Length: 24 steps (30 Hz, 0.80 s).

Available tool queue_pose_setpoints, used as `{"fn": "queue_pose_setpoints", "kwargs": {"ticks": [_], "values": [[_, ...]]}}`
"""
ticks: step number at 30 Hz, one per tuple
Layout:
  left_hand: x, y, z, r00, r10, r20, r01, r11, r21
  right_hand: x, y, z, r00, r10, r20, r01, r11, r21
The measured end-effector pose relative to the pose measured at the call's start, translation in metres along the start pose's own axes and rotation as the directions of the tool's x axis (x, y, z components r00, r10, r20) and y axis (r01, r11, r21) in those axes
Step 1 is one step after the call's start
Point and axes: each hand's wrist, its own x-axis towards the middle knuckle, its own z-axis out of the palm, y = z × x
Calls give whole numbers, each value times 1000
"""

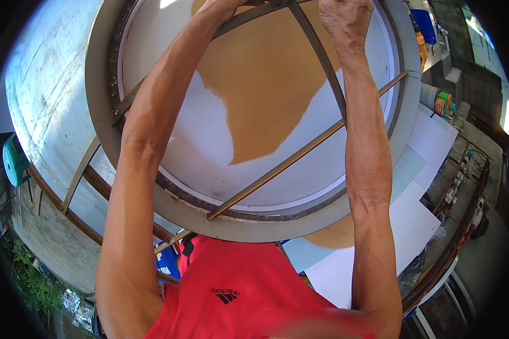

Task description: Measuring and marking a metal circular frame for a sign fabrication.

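Note:
A large round grey metal ring (103,73) fills the upper middle of the head view, crossed by dark metal bars (322,62) and a thinner brownish rod (277,169). Inside it lies a pale, smooth surface (201,152) with a tan patch (266,96) of ragged outline. My left hand (223,4) reaches the far side, beside a dark bar; the upper picture edge cuts off its fingers. Over the far right part of the ring, my right hand (346,22) is closed with curled fingers. Whatever it grips, if anything, is hidden.
White sheets (424,144) lie to the right under the ring. A curved brown metal frame (90,175) is at the left, near a teal plastic object (14,160). A cluttered rack (464,181) stands at the far right, with a blue item (423,25) farther back.

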Motion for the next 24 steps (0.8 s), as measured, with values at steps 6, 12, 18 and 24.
{"fn": "queue_pose_setpoints", "kwargs": {"ticks": [6,12,18,24], "values": [[-3,12,10,996,-84,-9,85,995,50,5,1,-2,999,-48,9,49,993,-107],[-7,21,10,990,-121,69,128,984,-122,11,7,0,996,-94,3,94,992,-81],[-7,19,18,993,-118,-8,116,989,-93,11,8,-3,997,-75,26,77,994,-77],[-9,20,13,989,-141,46,143,989,-38,11,10,-6,994,-83,71,85,996,-27]]}}
